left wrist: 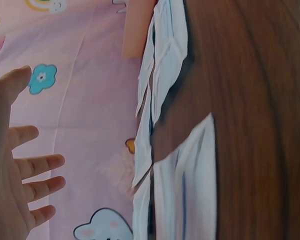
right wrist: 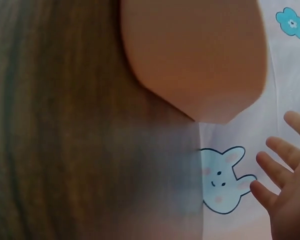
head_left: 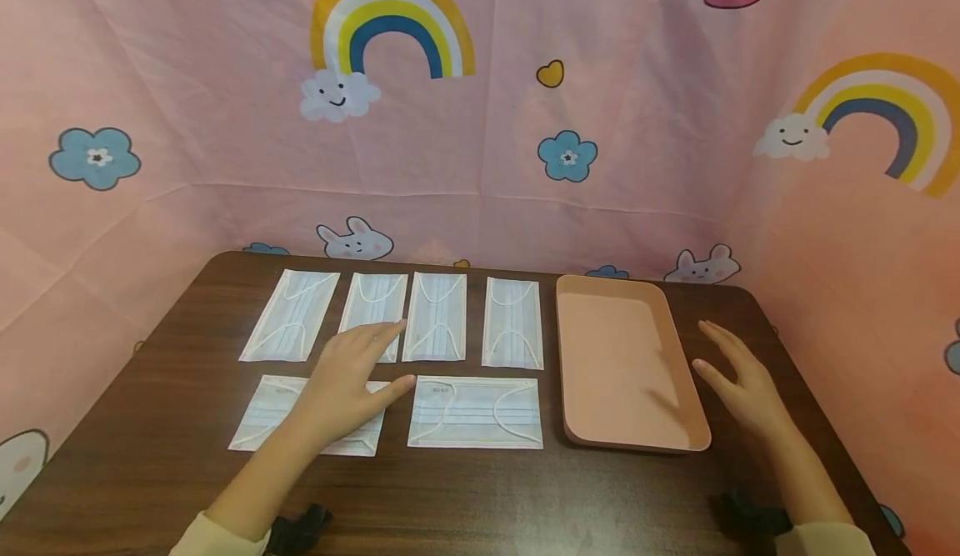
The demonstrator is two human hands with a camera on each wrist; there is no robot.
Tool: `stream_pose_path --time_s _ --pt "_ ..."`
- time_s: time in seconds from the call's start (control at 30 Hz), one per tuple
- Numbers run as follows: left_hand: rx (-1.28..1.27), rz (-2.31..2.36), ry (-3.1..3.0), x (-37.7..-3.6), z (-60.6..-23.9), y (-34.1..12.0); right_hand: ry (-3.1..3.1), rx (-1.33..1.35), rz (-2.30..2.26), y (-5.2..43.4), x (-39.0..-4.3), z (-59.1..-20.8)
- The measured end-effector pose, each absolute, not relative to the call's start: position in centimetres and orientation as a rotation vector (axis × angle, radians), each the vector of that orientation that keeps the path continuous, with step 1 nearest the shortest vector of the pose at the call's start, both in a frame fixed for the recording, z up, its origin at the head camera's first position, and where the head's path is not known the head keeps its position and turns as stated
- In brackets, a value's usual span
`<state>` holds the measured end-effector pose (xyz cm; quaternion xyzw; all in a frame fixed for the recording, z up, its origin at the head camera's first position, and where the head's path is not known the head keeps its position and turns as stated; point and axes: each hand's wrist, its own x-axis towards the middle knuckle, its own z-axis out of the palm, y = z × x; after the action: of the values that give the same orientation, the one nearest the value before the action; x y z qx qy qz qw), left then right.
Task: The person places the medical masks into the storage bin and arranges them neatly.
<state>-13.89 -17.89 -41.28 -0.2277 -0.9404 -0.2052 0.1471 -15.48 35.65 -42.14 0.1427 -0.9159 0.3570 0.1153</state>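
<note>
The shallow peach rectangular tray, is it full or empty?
Empty. In the head view, the tray shows only bare floor, nothing lying inside; the pale-blue pleated rectangular masks lie outside it.

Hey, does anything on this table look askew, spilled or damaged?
Nothing visible looks spilled or damaged. Only the back row's masks look slightly off: the middle two nearly touch, with wider gaps either side.
</note>
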Motion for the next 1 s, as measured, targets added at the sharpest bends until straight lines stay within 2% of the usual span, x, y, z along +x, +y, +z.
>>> stream_pose_path --time_s 0.33,1.0 --pt "-0.751 -0.733 -2.686 -13.7 -42.2 -15.0 -2.693 0.383 1.208 36.2 -15.1 -43.8" --pt "-0.835 -0.983 -2.784 -14.7 -45.2 -12.2 -2.571 0.580 1.494 37.1 -15.5 -45.8"
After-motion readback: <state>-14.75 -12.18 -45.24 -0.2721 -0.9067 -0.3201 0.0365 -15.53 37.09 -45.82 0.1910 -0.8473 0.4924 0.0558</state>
